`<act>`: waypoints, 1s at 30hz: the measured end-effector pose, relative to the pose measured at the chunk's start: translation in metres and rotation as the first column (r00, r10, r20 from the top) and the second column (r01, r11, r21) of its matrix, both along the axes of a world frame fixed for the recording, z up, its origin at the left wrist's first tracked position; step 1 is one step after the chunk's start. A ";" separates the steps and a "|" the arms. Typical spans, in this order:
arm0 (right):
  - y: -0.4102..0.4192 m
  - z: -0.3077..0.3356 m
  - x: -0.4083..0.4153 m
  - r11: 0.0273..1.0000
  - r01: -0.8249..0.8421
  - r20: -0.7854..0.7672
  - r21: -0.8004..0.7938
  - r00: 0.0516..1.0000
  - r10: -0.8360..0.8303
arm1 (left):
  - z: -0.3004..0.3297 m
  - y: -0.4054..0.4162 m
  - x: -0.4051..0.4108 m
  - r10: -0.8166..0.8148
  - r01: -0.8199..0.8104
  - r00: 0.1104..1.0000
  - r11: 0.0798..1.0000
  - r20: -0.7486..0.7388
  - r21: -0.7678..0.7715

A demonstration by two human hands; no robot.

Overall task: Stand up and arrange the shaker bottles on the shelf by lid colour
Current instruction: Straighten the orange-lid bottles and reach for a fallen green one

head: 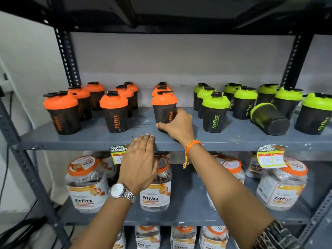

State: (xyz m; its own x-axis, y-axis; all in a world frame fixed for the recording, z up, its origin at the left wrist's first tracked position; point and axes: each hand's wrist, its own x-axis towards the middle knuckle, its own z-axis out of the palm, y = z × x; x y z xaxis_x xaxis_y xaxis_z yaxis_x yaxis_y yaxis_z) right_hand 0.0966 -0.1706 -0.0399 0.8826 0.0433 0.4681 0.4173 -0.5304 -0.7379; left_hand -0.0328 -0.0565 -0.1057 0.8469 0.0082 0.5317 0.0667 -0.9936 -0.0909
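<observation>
1. the right hand (177,124) wraps the lower body of an orange-lidded shaker bottle (164,109) at the centre of the frame, thumb at its base, fingers curled round the right side; the bottle stands upright on the shelf (100,139).
2. the left hand (139,162) is flat and open, holding nothing, fingertips at the shelf's front edge, lower centre.
3. orange-lidded bottles fill the left half of the shelf, green-lidded bottles (215,112) the right; one green-lidded bottle lies on its side (269,119) at right of frame, base toward the camera.
4. these look like light, empty, stiff plastic cups, smooth-walled and likely a bit slippery; the mid-body below the lid seems the surest hold, as the flip caps may pop.
5. open room lies between the orange and green groups and along the front edge; the tipped bottle is hemmed in by upright neighbours, so lifting it risks knocking them.
</observation>
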 end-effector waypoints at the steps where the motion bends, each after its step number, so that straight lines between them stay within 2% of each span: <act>1: 0.002 0.000 -0.001 1.000 0.004 0.004 -0.015 1.000 -0.004 | 0.000 0.000 0.000 0.001 -0.001 1.000 1.000 -0.002 -0.004; 7: 0.012 -0.002 -0.007 0.997 0.034 0.027 -0.072 0.999 -0.032 | -0.002 0.001 0.000 -0.002 0.002 1.000 1.000 0.001 -0.026; 12: 0.005 0.000 -0.012 0.995 0.000 -0.015 -0.102 1.000 -0.002 | -0.001 -0.001 0.000 -0.010 0.010 1.000 0.999 -0.005 -0.042; 22: -0.072 -0.009 -0.017 0.998 -0.019 -0.048 0.054 0.999 0.022 | -0.006 -0.030 0.005 0.028 -0.018 0.997 0.989 0.068 -0.144; 27: -0.142 -0.010 -0.029 0.986 0.065 0.047 0.153 0.996 -0.073 | -0.011 -0.070 0.018 -0.071 0.087 0.991 0.987 0.116 -0.137; 30: -0.192 -0.004 -0.028 0.965 0.218 0.150 0.144 0.959 -0.239 | -0.013 -0.094 0.029 -0.137 0.149 0.985 0.982 0.107 -0.114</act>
State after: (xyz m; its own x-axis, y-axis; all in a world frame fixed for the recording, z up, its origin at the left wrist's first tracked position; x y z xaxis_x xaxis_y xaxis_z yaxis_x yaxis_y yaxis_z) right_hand 0.0689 -0.3623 -0.0438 0.7722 -0.2188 0.5965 0.4168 -0.5341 -0.7355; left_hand -0.0035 -0.1502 -0.1187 0.7879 -0.0400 0.6145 -0.0747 -0.9967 0.0309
